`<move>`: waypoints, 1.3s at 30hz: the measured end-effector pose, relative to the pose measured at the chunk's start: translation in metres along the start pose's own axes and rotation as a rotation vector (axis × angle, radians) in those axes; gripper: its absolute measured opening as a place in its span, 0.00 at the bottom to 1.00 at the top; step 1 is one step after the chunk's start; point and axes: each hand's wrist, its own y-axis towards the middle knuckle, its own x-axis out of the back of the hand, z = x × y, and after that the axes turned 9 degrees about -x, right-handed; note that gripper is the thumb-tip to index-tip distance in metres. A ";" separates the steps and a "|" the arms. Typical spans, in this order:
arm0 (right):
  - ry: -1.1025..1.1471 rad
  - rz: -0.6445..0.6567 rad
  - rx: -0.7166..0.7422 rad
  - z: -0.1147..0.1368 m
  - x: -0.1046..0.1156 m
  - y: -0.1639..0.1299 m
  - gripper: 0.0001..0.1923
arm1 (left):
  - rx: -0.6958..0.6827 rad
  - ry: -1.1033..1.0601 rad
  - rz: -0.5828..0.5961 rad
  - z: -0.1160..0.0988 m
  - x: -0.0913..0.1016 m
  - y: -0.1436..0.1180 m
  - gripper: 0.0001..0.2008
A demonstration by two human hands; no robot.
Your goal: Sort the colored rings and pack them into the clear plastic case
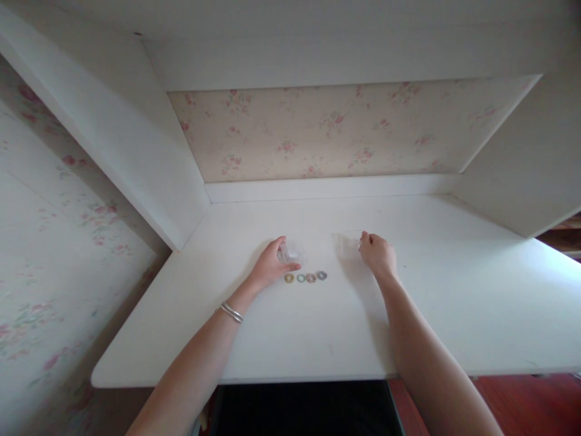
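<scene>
Gripping a small, clear, rounded plastic container (296, 253) above or on the smooth white counter (299, 327), the left hand (271, 261) is curving its thumb and fingers around it. Well apart, the right hand (377, 251) is pinching a faint see-through piece (349, 244), shape unclear. A flat gold ring (285, 279), pale green ring (298, 278), pinkish ring (310, 278) and grey ring (319, 275) are lying nearby in a row. The hands seem to be handling clear parts, calling for a light grip; no writing is showing.
</scene>
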 end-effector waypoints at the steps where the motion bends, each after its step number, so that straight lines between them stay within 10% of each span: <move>1: -0.077 -0.001 -0.002 0.000 0.001 0.000 0.26 | -0.017 0.056 -0.003 0.002 0.000 0.000 0.45; 12: -0.307 0.033 -0.013 -0.009 -0.003 -0.002 0.22 | -0.217 0.311 0.064 0.002 0.002 -0.002 0.34; 19: -0.231 -0.002 0.019 0.000 -0.001 -0.009 0.22 | -0.291 0.222 0.098 -0.002 0.005 -0.006 0.07; 39: -0.093 0.024 0.157 0.006 -0.012 -0.012 0.18 | -0.392 0.373 0.221 0.009 0.005 -0.006 0.12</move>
